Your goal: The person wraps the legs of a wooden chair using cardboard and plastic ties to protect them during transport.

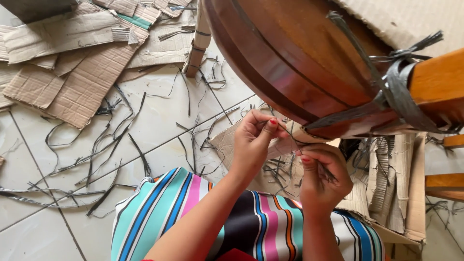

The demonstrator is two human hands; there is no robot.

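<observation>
A dark plastic strap (309, 145) is pinched taut between the closed left hand (251, 142) and right hand (321, 176) at frame centre. One binding (401, 92) is already wrapped round the wooden furniture leg (437, 82) at upper right; much wrapping is judged left.

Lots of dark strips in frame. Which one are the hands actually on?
The taut dark strip pinched between the left hand and right hand, under the round wooden edge. The other strips lie loose on the tile floor.
</observation>
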